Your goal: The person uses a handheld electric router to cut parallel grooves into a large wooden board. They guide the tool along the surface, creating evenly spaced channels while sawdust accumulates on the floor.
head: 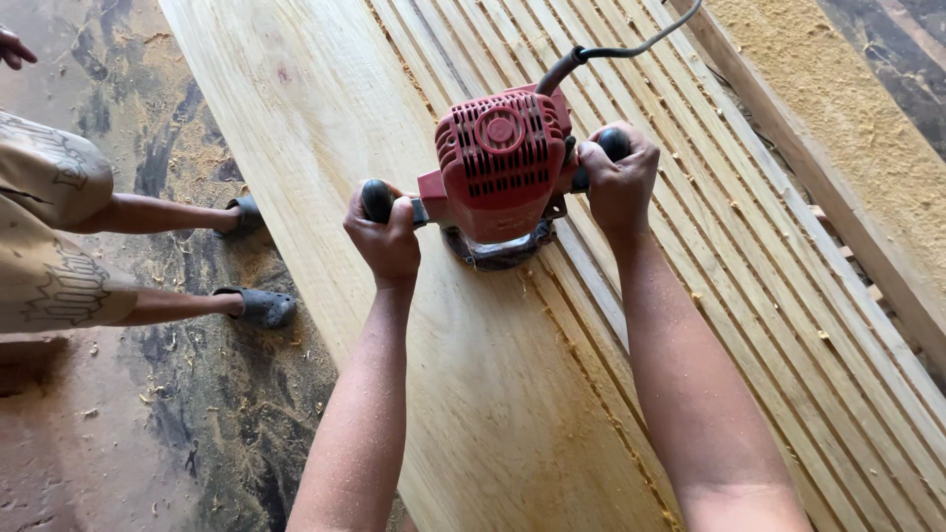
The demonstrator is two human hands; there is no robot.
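A red electric router (501,163) stands upright on a broad pale wooden board (325,148), its round base (498,248) flat on the wood at the edge where smooth surface meets a field of parallel cut grooves (749,296). The left hand (384,236) is wrapped tight around the black left knob, and the right hand (619,182) is closed just as firmly around the right knob. A black power cord (631,47) runs from the top of the motor housing away across the grooves. Sawdust lies on the board, on both forearms and in a heap (867,108) beyond a wooden rail (818,187).

The cord trails near the grooved area; were it to snag, the router could likely jerk off its line and spoil the spacing. Loose dust under the base may also let it slip.

No packages, labels or signs show. To the left, another person's legs in grey sandals (261,307) stand on the dusty floor (128,424).
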